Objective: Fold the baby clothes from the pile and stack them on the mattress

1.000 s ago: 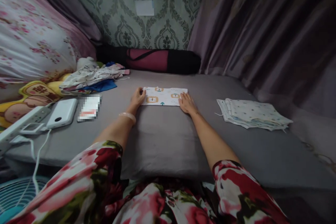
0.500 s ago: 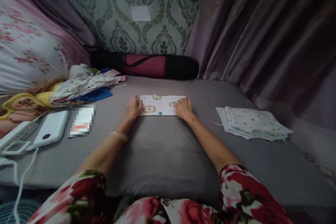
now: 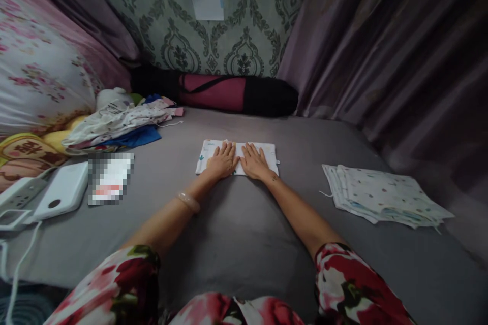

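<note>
A folded white cloth (image 3: 203, 158) with a small coloured print lies flat on the grey bed sheet (image 3: 244, 228) in front of me. My left hand (image 3: 224, 160) rests palm down on its left half, fingers stretched out. On the right half my right hand (image 3: 254, 161) lies flat too, its fingers spread. The hands are close together near the cloth's middle and cover part of the print. A small tag shows at the cloth's right edge.
A stack of folded printed cloths (image 3: 385, 195) lies at the right. To the left are a heap of clothes (image 3: 114, 124), a white power bank (image 3: 63, 190), a power strip (image 3: 19, 193) and a blurred packet (image 3: 110, 177). A black and maroon bag (image 3: 213, 92) lines the wall.
My hands have moved from the cloth's two side ends inward to its middle and now lie flat on it. The view has shifted slightly.
</note>
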Action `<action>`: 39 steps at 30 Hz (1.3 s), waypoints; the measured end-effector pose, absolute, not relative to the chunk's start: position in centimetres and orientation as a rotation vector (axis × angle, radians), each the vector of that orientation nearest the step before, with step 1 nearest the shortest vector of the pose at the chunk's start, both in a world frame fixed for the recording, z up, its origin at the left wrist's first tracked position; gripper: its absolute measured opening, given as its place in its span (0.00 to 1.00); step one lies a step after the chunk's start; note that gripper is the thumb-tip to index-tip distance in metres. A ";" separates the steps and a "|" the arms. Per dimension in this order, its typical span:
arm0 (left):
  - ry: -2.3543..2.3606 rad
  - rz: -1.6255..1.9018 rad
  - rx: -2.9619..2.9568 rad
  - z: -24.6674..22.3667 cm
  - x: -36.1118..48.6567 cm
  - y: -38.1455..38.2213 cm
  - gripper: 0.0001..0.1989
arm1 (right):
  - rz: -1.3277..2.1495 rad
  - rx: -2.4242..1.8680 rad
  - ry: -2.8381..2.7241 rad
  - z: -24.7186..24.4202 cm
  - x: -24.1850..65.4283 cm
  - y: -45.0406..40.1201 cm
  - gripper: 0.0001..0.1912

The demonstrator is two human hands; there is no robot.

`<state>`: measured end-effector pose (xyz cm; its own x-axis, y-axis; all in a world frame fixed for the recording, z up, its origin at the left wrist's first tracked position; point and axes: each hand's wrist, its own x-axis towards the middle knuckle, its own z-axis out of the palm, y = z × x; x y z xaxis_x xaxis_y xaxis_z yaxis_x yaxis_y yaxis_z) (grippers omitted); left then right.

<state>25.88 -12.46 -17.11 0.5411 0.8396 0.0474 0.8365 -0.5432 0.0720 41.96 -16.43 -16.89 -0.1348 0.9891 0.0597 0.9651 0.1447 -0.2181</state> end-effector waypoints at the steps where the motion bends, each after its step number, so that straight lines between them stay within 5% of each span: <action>1: 1.485 0.126 2.727 -17.0 25.6 -12.1 0.32 | 0.199 -1.932 -2.225 -16.7 42.4 -16.3 0.30; 18: 1.691 0.163 2.580 -17.1 22.4 -9.8 0.32 | 0.214 -2.137 -2.095 -17.2 47.1 -15.9 0.33; 26: 1.550 0.047 2.472 -15.2 21.3 -4.9 0.18 | 0.233 -2.049 -2.253 -15.0 49.5 -13.2 0.20; 39: 1.329 -0.120 2.290 -12.3 21.0 -1.0 0.14 | 0.569 -2.106 -2.239 -13.1 50.9 -9.3 0.15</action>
